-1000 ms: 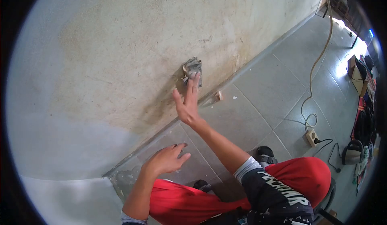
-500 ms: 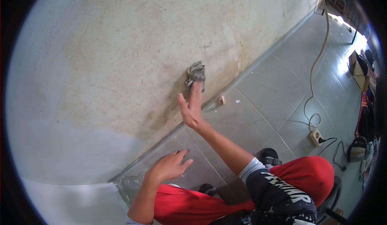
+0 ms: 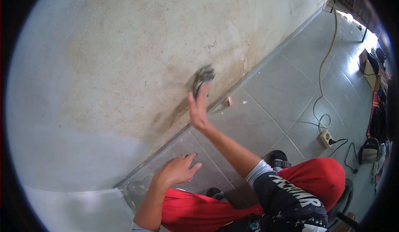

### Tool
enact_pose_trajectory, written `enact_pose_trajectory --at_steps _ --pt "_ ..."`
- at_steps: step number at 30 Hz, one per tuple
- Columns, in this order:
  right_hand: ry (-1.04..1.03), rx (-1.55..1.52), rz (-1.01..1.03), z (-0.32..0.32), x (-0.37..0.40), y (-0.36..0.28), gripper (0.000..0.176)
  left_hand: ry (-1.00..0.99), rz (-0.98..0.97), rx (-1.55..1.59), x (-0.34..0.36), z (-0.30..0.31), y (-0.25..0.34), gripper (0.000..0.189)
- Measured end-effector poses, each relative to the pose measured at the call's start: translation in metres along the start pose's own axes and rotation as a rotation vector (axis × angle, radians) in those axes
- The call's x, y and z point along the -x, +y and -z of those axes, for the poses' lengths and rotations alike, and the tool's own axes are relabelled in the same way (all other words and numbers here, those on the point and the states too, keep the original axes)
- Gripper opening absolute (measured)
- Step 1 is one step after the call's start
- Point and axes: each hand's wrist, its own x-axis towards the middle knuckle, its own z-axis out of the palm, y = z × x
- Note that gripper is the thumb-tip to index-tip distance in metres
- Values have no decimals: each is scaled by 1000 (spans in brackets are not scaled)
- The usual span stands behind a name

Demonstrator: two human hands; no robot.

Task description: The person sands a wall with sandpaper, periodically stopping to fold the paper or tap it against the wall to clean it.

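Against the stained wall (image 3: 137, 74), my right hand (image 3: 199, 109) presses a crumpled grey-green rag (image 3: 203, 75), with fingers stretched over its lower part. The rag and fingertips are blurred, and the palm side is hidden. Lower left, my left hand (image 3: 178, 169) hovers over the floor near the foot of the wall, its fingers apart and nothing seen in it.
Grey floor tiles (image 3: 266, 99) meet the wall along a grey skirting edge. A small pale block (image 3: 227, 101) lies by it. To the right are a cable (image 3: 323, 78), a power socket (image 3: 327, 139), a kettle-like object (image 3: 368, 151) and a cardboard box (image 3: 369, 72).
My right hand and the rag have shifted slightly to the right along the wall, and the hand has tilted. My left hand stays almost where it was.
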Motion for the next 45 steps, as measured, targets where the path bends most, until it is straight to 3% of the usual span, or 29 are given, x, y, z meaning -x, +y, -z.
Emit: enact_pose_trajectory --at_steps 3,7,8,10,11,15,18,22,24,30,33,35,37,38,41,43,45 --pt "85 65 1 14 -26 24 96 28 -26 52 2 -2 -1 56" --pt "326 -265 -282 98 -123 33 96 -29 66 31 23 -9 -23 59" --pt "323 -268 -286 110 -129 41 96 -47 119 -17 31 -10 -25 59" --pt "262 -232 -52 123 -132 37 95 -63 170 -55 39 -12 -24 59" --pt "275 -169 -183 105 -112 40 92 -46 143 -59 37 -12 -20 59" --pt "52 -13 -72 14 -8 39 93 10 -6 -4 15 -3 -4 57" --pt "54 -117 -125 20 -26 48 96 51 -25 50 13 -6 -6 57" --pt "281 -222 -304 94 -99 46 101 -30 92 48 36 -7 -14 57" --pt "304 -247 -239 122 -133 66 101 -18 155 -75 48 -13 -22 57" --pt "217 -93 -212 50 -57 31 96 6 49 -17 32 4 5 56" --pt "302 -301 -74 49 -77 27 93 43 -10 20 17 2 8 57" --pt "390 -218 -423 99 -121 33 94 29 -13 39 15 -3 -2 57" --pt "39 -704 -382 168 -157 59 93 22 -25 62 18 -2 -8 57" --pt "40 -697 -380 165 -155 62 93 41 -4 33 21 1 -7 57" --pt "208 -236 -236 115 -125 68 100 37 26 -19 13 10 10 56" --pt "121 -133 -176 66 -72 32 100 8 43 -45 2 12 22 55" --pt "59 -136 -210 43 -39 7 102 37 -66 7 -7 11 30 54"
